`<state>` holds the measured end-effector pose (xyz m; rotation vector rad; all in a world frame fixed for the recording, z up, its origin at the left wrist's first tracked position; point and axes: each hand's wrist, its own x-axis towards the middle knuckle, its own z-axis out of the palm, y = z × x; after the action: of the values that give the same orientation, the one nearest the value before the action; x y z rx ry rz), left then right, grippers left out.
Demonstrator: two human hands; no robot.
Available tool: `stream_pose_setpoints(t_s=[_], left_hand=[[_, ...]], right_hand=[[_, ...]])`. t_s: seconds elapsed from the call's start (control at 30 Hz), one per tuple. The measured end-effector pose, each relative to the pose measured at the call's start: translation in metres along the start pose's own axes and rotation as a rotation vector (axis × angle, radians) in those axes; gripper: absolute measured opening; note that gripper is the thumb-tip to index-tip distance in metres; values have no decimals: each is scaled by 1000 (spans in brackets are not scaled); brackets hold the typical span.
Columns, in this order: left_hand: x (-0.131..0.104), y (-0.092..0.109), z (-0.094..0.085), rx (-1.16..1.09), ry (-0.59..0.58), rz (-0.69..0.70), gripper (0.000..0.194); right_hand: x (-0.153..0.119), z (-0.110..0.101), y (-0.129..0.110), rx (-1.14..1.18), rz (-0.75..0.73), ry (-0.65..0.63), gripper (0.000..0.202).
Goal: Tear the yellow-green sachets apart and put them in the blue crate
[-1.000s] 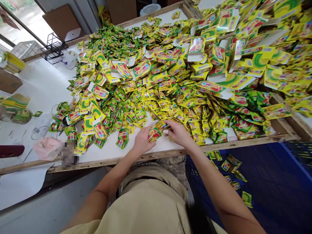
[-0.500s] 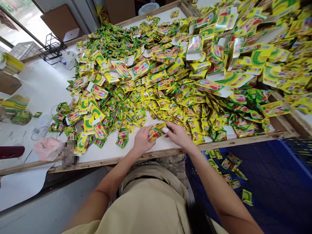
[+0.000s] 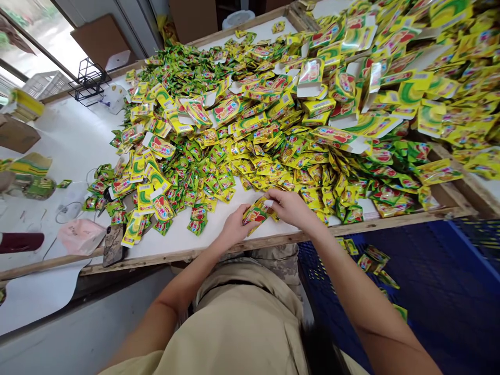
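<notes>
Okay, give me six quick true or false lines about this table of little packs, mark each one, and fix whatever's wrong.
1. The left hand and right hand are both at one printed pack. True.
2. The left hand lies open, holding nothing. False: it grips that pack.
3. A blue crate sits lower than the wooden table edge. True.
4. The blue crate has nothing in it. False: small packets lie in it.
5. A patterned phone lies beside a pink item. True.
6. The phone is right of both hands. False: it is to their left.
</notes>
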<state>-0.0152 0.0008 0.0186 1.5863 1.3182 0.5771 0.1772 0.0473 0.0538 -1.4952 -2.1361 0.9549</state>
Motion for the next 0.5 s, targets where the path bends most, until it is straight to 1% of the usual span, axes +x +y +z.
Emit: stream_pose_setpoints(t_s=[0.03, 0.1, 0.2, 0.33, 0.4, 0.43, 0.5], left_hand=[[1, -1, -2, -50, -49, -20, 40], [4, -4, -6, -125, -101, -43, 36], [8, -7, -6, -213, -108, -61, 34], [10, -8, -4, -290, -103, -86, 35], [11, -8, -5, -305, -104, -97, 37], [11, -8, -5, -310, -105, -106, 37], [11, -9, -6, -331, -112, -128, 37]], right_hand=[[1, -2, 0, -21, -23, -58, 16], [4, -4, -1, -63, -66, -168, 17], [9, -3, -6, -38, -98, -296, 20], [15, 4, -6, 143, -59, -418, 19], [18, 9, -4, 213, -35, -454, 18], [18, 12, -4, 223, -19, -452, 19], [19, 16, -6, 185, 22, -401, 24]])
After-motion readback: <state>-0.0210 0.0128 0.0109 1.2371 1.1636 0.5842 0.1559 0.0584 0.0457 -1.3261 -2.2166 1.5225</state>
